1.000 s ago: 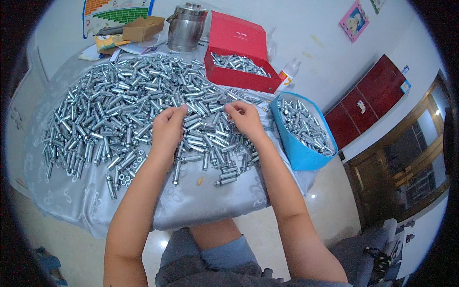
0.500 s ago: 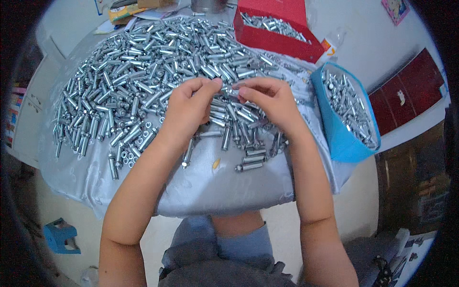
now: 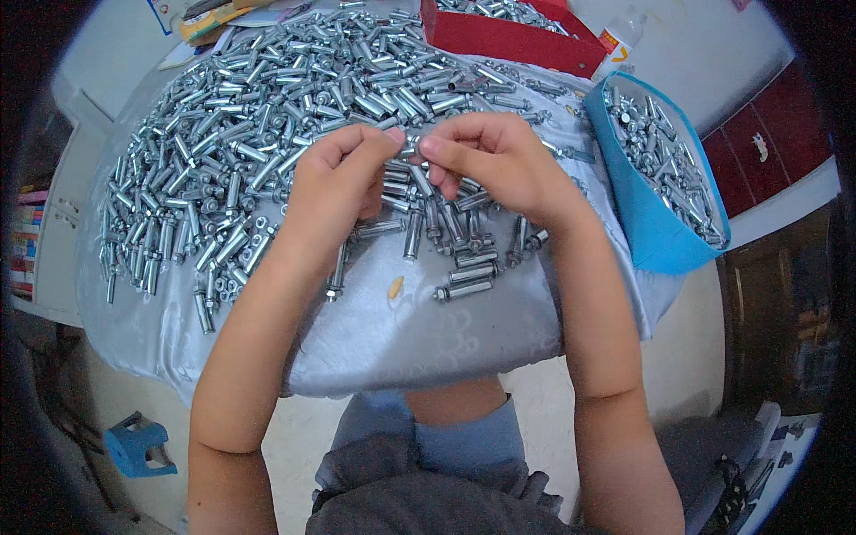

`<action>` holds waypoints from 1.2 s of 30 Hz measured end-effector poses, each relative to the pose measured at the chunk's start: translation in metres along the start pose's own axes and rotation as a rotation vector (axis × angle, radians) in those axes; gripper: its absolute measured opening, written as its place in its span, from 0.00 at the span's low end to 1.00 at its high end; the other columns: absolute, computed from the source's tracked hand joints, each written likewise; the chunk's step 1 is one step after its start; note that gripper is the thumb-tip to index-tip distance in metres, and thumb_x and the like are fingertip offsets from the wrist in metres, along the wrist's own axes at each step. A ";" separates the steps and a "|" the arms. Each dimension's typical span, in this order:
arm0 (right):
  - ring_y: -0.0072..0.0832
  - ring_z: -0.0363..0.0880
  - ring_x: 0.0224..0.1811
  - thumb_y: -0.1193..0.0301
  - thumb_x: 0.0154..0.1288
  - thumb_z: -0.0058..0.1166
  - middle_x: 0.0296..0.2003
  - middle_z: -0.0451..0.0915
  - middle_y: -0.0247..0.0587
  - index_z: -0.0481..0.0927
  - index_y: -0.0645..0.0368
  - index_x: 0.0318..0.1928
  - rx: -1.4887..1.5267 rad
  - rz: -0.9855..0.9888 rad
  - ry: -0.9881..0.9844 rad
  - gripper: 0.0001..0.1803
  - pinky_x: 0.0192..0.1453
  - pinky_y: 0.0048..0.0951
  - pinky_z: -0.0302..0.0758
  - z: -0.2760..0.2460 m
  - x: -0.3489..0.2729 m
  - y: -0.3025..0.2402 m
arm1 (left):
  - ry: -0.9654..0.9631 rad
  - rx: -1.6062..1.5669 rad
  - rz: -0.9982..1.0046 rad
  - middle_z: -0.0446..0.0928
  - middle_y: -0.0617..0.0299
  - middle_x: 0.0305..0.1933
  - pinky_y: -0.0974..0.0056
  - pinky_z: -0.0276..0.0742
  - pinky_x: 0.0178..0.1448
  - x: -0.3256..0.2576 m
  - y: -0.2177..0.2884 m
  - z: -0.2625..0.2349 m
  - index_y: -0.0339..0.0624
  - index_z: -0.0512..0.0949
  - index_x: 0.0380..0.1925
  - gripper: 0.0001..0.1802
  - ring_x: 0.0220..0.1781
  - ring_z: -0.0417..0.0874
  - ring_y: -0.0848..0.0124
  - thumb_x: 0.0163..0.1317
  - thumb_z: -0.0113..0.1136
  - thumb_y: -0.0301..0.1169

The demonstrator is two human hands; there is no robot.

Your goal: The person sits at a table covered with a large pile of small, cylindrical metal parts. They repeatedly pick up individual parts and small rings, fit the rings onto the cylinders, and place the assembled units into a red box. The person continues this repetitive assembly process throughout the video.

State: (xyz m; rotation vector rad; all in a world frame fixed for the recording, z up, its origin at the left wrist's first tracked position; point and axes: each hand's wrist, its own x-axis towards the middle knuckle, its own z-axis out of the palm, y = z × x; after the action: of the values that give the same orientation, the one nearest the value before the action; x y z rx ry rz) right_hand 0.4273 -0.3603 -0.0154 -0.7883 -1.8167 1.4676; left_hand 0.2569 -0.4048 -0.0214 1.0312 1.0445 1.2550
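Above the pile, my left hand (image 3: 341,171) is closed, thumb against the curled index finger, pinching a silver anchor bolt (image 3: 410,147). Most of that bolt is hidden by the fingers; only a short bright piece shows in the gap between the hands. My right hand (image 3: 499,162) pinches the other end of it between thumb and fingertips. Whether a nut sits in the right fingertips cannot be made out. Beneath and around both hands lies a broad heap of anchor bolts (image 3: 259,116) with metal sleeves. Several loose nuts (image 3: 234,283) lie left of my left forearm.
At the right edge of the cloth-covered table (image 3: 401,357) stands a blue fabric bin (image 3: 642,241) full of bolts. A red box (image 3: 508,43) with more bolts is at the back, beside a clear bottle (image 3: 621,37). A blue stool (image 3: 138,446) stands on the floor at left.
The view has shifted slightly, so the table and boxes sit higher in the picture. My hands remain together at the bolt; my right fingers have curled in more tightly.
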 end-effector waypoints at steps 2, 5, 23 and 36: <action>0.18 0.74 0.22 0.67 0.59 0.51 0.22 0.77 0.35 0.77 0.65 0.31 0.023 0.010 -0.035 0.12 0.26 0.17 0.70 0.000 0.000 -0.002 | 0.016 -0.004 0.006 0.60 0.73 0.12 0.76 0.50 0.17 0.000 0.001 0.001 0.43 0.70 0.18 0.11 0.12 0.56 0.84 0.56 0.54 0.34; 0.20 0.75 0.24 0.68 0.59 0.51 0.23 0.77 0.36 0.77 0.65 0.31 0.049 0.039 -0.082 0.11 0.27 0.18 0.71 0.000 -0.001 -0.002 | -0.019 0.061 0.021 0.60 0.73 0.12 0.76 0.51 0.17 0.000 0.001 -0.001 0.43 0.70 0.18 0.11 0.13 0.57 0.84 0.56 0.54 0.34; 0.22 0.78 0.29 0.76 0.52 0.57 0.27 0.78 0.39 0.74 0.65 0.33 0.127 0.015 0.058 0.08 0.34 0.19 0.74 0.012 -0.003 -0.009 | -0.142 -0.161 -0.095 0.53 0.73 0.14 0.74 0.49 0.18 0.000 0.001 -0.005 0.46 0.65 0.19 0.09 0.14 0.52 0.81 0.53 0.51 0.34; 0.21 0.76 0.34 0.76 0.52 0.57 0.31 0.78 0.38 0.73 0.66 0.39 0.174 -0.059 -0.006 0.13 0.41 0.19 0.73 0.011 -0.001 -0.007 | -0.186 -0.179 -0.082 0.54 0.73 0.14 0.75 0.49 0.19 -0.001 0.000 -0.005 0.44 0.67 0.23 0.08 0.14 0.53 0.82 0.54 0.51 0.35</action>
State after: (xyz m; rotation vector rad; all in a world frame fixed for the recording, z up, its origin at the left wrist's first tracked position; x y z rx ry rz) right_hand 0.4189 -0.3690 -0.0098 -0.6401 -1.6752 1.5660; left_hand 0.2522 -0.4059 -0.0221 0.9383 0.8087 1.1409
